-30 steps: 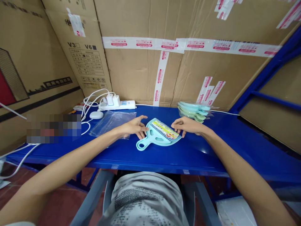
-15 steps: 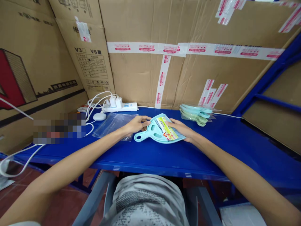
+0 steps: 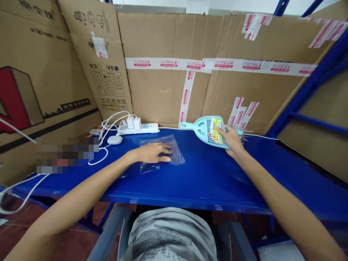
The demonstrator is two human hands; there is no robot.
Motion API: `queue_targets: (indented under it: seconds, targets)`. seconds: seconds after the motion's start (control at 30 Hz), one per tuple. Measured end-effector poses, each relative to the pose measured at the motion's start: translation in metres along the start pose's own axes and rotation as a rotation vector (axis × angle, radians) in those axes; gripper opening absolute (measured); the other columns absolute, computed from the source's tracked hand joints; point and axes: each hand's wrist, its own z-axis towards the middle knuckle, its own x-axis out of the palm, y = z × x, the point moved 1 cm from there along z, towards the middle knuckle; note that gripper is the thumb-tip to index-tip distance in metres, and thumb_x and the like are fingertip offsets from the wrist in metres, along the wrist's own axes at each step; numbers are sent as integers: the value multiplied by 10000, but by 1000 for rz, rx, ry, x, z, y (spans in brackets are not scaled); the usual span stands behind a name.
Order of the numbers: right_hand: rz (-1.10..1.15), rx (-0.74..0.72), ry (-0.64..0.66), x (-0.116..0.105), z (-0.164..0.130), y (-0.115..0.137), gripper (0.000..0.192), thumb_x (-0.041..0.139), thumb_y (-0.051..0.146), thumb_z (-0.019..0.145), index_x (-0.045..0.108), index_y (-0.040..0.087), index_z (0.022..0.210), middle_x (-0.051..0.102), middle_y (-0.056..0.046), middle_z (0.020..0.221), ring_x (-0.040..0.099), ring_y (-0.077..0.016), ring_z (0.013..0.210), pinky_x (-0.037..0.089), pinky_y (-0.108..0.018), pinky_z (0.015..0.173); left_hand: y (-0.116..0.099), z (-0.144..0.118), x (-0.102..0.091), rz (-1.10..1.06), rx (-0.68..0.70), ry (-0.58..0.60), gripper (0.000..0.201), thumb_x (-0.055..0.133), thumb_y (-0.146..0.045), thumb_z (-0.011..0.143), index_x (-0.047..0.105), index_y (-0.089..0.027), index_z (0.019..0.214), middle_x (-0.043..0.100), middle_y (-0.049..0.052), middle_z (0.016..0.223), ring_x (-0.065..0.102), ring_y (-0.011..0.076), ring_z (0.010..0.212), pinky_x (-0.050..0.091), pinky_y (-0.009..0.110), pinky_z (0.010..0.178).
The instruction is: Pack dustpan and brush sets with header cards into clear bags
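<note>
My right hand [image 3: 231,140] grips a light-blue dustpan [image 3: 202,129] by its wide end, thumb on the yellow-and-white label card [image 3: 215,130]. A brush with dark-blue bristles seems to be nested in the pan, partly covered by the card. The dustpan's looped handle points left, and the whole piece is held above the table's back right part. My left hand [image 3: 155,153] lies palm down on a clear plastic bag [image 3: 176,154], fingers spread. The bag is flat on the blue table [image 3: 190,185], partly hidden under that hand.
A white power strip [image 3: 150,128] with plugged-in chargers and cables stands at the back left, near a small white rounded case [image 3: 115,139]. Cardboard panels [image 3: 157,92] wall the back and left. Bagged light-blue items [image 3: 239,132] are mostly hidden behind the dustpan. A blue metal frame [image 3: 307,90] rises at right.
My right hand has carried the dustpan up and to the right. My left hand has let go of it and come down on the plastic bag, which has shifted right.
</note>
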Motion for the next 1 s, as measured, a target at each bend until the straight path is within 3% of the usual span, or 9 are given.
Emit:
queue_targets:
  seconds: [0.1,0.17,0.3,0.43,0.53,0.73,0.93,1.0]
  targets:
    - [-34,-36,-8,-8,4,4,386,866,294,804,647,225,1115,824,-44,936,809,-265,828,697,-380,708,-18,4,-7,-329,222,197,322,628,-453,1037,801,-262,1229,731,112,1387,612,273,1402,449,425,1181]
    - [-73,-28,25,-9,4,5,401,864,272,807,659,222,1149,825,-46,952,806,-256,809,690,-363,687,-17,5,-11,-384,233,135,308,627,-412,1044,795,-244,1241,758,113,1331,670,255,1312,492,404,1126]
    - [-201,-38,123,-6,1,2,403,850,259,833,690,215,1199,826,-62,1017,799,-233,799,674,-331,667,11,11,-7,-41,108,-110,220,678,-270,998,803,-210,1169,789,112,1218,683,277,1172,493,427,1050]
    - [-302,-82,187,-4,-2,1,473,863,322,843,684,213,1268,826,-78,1032,799,-240,823,672,-341,682,31,16,1,94,51,-124,121,730,-159,920,814,-187,1003,800,90,1025,664,260,999,473,402,964]
    - [-370,-106,230,-4,-4,2,504,865,343,849,682,208,1299,826,-87,1038,799,-243,825,669,-339,676,25,18,1,9,120,-125,99,725,-190,943,806,-197,886,775,61,898,628,220,896,449,367,916]
    - [-332,-53,381,3,-15,5,550,878,404,834,667,223,1308,830,-84,978,788,-242,724,664,-347,610,2,14,-6,-239,265,-241,131,750,-343,972,826,-238,956,765,61,976,609,224,991,433,374,950]
    - [-204,94,599,25,-39,-4,566,902,419,805,659,240,1284,833,-70,971,792,-230,726,653,-307,587,-11,16,-2,-416,265,-285,155,796,-384,934,837,-236,951,781,70,927,588,233,1009,451,388,955]
    - [-209,117,640,31,-44,-8,582,906,431,802,656,237,1291,835,-70,961,795,-233,728,652,-303,584,-13,15,-7,-433,242,-242,167,808,-393,922,839,-232,950,772,71,931,597,230,1007,459,382,952]
